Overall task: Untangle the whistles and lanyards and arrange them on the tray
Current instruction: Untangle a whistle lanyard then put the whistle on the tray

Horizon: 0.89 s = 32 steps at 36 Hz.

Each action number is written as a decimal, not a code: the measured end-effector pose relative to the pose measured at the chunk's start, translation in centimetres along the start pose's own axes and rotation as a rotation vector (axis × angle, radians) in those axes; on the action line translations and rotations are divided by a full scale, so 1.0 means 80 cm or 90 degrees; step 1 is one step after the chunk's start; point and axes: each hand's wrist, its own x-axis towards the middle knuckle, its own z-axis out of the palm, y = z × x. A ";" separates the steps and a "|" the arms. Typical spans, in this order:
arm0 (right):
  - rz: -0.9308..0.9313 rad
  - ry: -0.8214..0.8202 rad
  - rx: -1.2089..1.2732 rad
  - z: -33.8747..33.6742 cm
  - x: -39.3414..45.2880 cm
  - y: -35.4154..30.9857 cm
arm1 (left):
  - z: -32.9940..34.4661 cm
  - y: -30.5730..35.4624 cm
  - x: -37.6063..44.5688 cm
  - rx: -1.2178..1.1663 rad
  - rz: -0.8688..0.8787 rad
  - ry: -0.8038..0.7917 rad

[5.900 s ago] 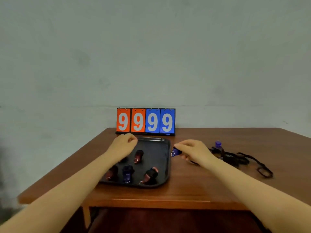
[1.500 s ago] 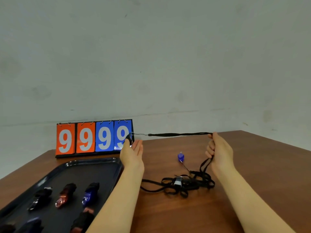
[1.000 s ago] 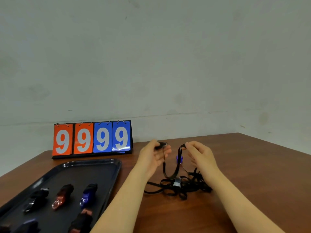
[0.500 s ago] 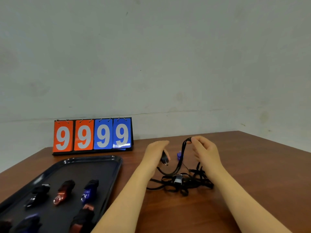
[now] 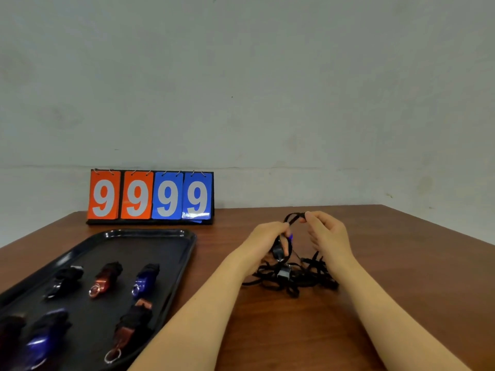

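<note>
The lanyard (image 5: pixel 294 217) arched between both hands above the tangle (image 5: pixel 292 277) on the table (image 5: pixel 401 263); its black whistle (image 5: pixel 278 250) hung nose-down, long axis near upright; left hand (image 5: pixel 267 236) gripped whistle and cord, right hand (image 5: pixel 325 234) pinched the loop; six wrapped whistles lay on the tray (image 5: pixel 150 232), lengthwise away from the person; the tangle seemingly remained.

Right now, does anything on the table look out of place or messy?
Yes: a knot of black lanyards lies tangled on the table, off the tray, with a silver whistle caught in it. The wrapped whistles on the tray lie in rows.
</note>
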 end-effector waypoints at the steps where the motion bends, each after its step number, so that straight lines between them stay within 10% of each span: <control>1: 0.000 -0.002 -0.005 -0.001 0.001 0.002 | -0.001 0.001 0.001 -0.041 0.013 0.031; 8: 0.050 -0.082 0.050 -0.001 -0.002 -0.007 | -0.039 0.008 0.011 -0.479 0.078 0.193; 19: 0.032 0.305 -0.110 -0.025 0.013 0.012 | -0.038 -0.002 0.018 -0.306 0.021 0.255; 27: 0.159 0.059 -0.593 -0.010 0.015 0.034 | -0.033 0.022 0.010 -0.515 0.022 0.184; 32: -0.001 0.049 -0.476 -0.002 0.009 0.032 | -0.033 0.025 0.007 -0.613 0.008 0.114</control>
